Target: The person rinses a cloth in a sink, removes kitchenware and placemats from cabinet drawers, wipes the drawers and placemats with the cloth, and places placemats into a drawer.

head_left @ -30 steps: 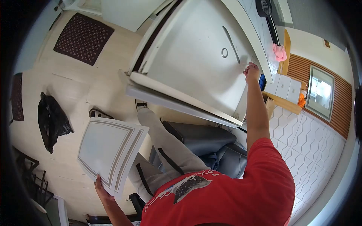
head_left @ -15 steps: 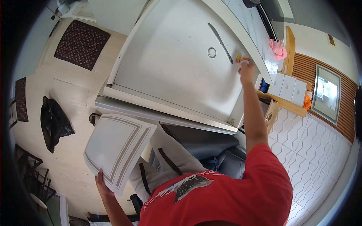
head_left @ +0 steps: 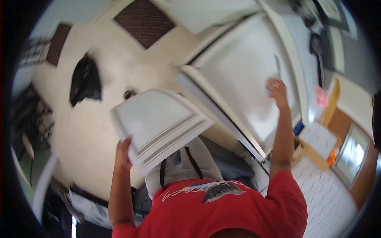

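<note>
My left hand point(head_left: 124, 152) grips the lower left edge of white placemats or sheets with grey-brown border lines point(head_left: 158, 119), held above the floor beside my legs. Over the open white drawer point(head_left: 238, 59), my right hand point(head_left: 276, 91) has its fingers closed around something small; blur hides what it is. A thin dark knife-like item point(head_left: 277, 65) lies in the drawer just beyond that hand. The ring seen in the drawer earlier cannot be made out now.
A black plastic bag point(head_left: 86, 81) and a dark patterned mat point(head_left: 144, 22) lie on the floor. A pink cloth point(head_left: 322, 96) rests on the counter point(head_left: 295, 43) at the right. A dark seat point(head_left: 234, 166) stands below the drawer.
The view has turned and blurred. My right hand has moved from the drawer's right side inward, near the knife-like item. My left hand still holds the sheets, now tilted differently.
</note>
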`<state>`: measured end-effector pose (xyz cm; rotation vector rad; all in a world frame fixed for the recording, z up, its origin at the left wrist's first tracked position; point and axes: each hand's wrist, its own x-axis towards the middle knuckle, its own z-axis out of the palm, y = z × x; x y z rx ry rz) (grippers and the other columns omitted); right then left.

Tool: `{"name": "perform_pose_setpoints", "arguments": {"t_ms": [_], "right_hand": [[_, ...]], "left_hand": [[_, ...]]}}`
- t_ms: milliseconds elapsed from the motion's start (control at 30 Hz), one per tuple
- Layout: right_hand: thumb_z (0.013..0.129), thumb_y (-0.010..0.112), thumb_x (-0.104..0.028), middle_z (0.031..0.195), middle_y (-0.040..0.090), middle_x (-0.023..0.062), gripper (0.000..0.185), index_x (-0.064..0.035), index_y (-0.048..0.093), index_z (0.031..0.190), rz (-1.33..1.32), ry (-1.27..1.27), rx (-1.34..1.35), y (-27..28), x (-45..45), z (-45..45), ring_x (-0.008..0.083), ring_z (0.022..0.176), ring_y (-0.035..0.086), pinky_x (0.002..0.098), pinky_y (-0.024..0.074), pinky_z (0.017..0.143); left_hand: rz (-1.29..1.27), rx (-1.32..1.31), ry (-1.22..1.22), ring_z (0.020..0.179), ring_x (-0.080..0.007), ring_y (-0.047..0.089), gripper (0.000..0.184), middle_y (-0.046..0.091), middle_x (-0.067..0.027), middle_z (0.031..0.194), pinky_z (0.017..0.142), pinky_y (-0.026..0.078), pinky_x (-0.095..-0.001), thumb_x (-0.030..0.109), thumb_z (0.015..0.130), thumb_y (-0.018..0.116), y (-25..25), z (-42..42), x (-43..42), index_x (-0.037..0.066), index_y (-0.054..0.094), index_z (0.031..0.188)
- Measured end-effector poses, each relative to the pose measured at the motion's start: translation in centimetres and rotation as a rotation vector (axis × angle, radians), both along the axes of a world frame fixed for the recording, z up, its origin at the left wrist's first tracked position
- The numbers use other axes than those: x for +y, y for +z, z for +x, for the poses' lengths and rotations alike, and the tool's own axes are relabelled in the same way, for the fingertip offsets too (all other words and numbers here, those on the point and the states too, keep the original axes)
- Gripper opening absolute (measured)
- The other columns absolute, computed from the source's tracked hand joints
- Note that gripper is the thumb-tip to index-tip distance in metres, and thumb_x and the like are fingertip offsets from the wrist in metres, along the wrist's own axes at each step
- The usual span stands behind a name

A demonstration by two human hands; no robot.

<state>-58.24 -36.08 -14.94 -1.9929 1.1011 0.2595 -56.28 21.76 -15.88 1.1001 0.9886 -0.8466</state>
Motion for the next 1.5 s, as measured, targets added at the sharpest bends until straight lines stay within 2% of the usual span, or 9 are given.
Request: {"name": "perform_pose_setpoints", "arguments": {"t_ms": [100, 233, 400, 500, 700, 900, 1100, 1333, 1500], "right_hand": [[0.074, 0.061, -0.027, 0.072, 0.048, -0.0031, 0.022, -0.0116, 0.051, 0.085, 0.092, 0.025, 0.08, 3.8, 5.1, 2.4, 0.006, 0.061, 0.045, 0.0208, 0.0384, 0.045], [0.078, 0.061, -0.022, 0.071, 0.046, 0.0007, 0.023, -0.0102, 0.041, 0.081, 0.314, 0.021, -0.332, 10.4, 14.5, 7.2, 0.0076, 0.055, 0.044, 0.02, 0.0393, 0.04], [0.08, 0.061, -0.015, 0.075, 0.046, -0.0006, 0.016, -0.0037, 0.051, 0.084, 0.413, 0.547, -0.335, 12.4, 32.3, 15.9, 0.0078, 0.068, 0.05, 0.0194, 0.0419, 0.055], [0.075, 0.063, -0.006, 0.072, 0.047, 0.0, 0.017, -0.0047, 0.047, 0.079, 0.753, 0.602, -0.108, 6.0, 42.8, 20.9, 0.0089, 0.066, 0.053, 0.0243, 0.0457, 0.044], [0.07, 0.066, -0.009, 0.061, 0.052, 0.0049, 0.014, -0.0044, 0.053, 0.071, 0.595, 1.066, 0.262, -15.5, 62.3, 30.2, 0.0122, 0.056, 0.056, 0.0267, 0.0465, 0.039], [0.066, 0.071, -0.009, 0.087, 0.062, 0.0169, 0.024, -0.0019, 0.063, 0.088, -0.254, 1.685, 0.172, -28.8, 79.0, 34.8, 0.027, 0.082, 0.062, 0.0332, 0.0511, 0.068], [0.074, 0.058, -0.012, 0.106, 0.054, 0.0241, 0.033, 0.002, 0.056, 0.104, -0.064, 1.367, 0.038, -34.6, 89.1, 35.7, 0.0349, 0.102, 0.052, 0.0383, 0.0422, 0.086], [0.065, 0.063, -0.011, 0.11, 0.05, 0.0259, 0.07, -0.0098, 0.034, 0.128, -0.112, 1.511, -0.141, -33.2, 91.0, 35.8, 0.0396, 0.102, 0.049, 0.0393, 0.0397, 0.09], [0.055, 0.068, -0.015, 0.1, 0.059, 0.0184, 0.055, -0.0055, 0.056, 0.108, -0.105, 1.782, -0.001, -34.6, 87.0, 35.5, 0.031, 0.098, 0.054, 0.0358, 0.0436, 0.085]], "left_hand": [[0.016, 0.058, 0.104, 0.084, -0.0228, 0.059, 0.034, 0.056, -0.0128, 0.094, 0.073, 0.051, -0.0349, 0.013, 0.082, 0.053, 1.2, 1.5, 1.3, -0.002, 0.043, 0.11], [-0.074, 0.023, 0.203, 0.087, -0.0237, 0.058, 0.035, 0.056, -0.0148, 0.098, 0.076, 0.049, -0.035, 0.01, 0.082, 0.052, 0.8, 2.1, 3.2, -0.004, 0.041, 0.113], [-0.191, -0.041, 0.255, 0.088, -0.0229, 0.058, 0.035, 0.056, -0.0144, 0.099, 0.078, 0.049, -0.0333, 0.009, 0.083, 0.052, 0.1, 3.1, 5.1, -0.004, 0.041, 0.113], [-0.247, -0.1, 0.27, 0.085, -0.0215, 0.059, 0.029, 0.058, -0.0124, 0.095, 0.076, 0.049, -0.0333, 0.009, 0.083, 0.052, -1.7, 2.3, 6.6, -0.003, 0.046, 0.109], [-0.14, -0.198, 0.168, 0.083, -0.015, 0.056, 0.028, 0.059, -0.0097, 0.093, 0.073, 0.046, -0.028, 0.013, 0.084, 0.054, -6.5, 2.6, 8.7, -0.005, 0.049, 0.106], [-0.038, -0.302, 0.059, 0.08, -0.013, 0.055, 0.026, 0.061, -0.0089, 0.09, 0.072, 0.044, -0.0276, 0.011, 0.084, 0.051, -8.3, 3.5, 10.9, -0.001, 0.049, 0.106], [-0.026, -0.338, 0.224, 0.082, -0.0145, 0.055, 0.024, 0.06, -0.0115, 0.089, 0.073, 0.044, -0.0286, 0.01, 0.084, 0.05, -11.4, 3.2, 12.1, -0.001, 0.049, 0.106], [-0.017, -0.287, 0.295, 0.083, -0.0105, 0.054, 0.023, 0.06, -0.0056, 0.089, 0.072, 0.044, -0.027, 0.011, 0.085, 0.052, -12.0, 1.6, 12.3, 0.0, 0.05, 0.106], [0.052, -0.28, 0.262, 0.079, -0.0118, 0.054, 0.023, 0.06, -0.0071, 0.087, 0.07, 0.044, -0.027, 0.012, 0.085, 0.05, -10.6, 1.9, 12.2, -0.002, 0.051, 0.104]]}}
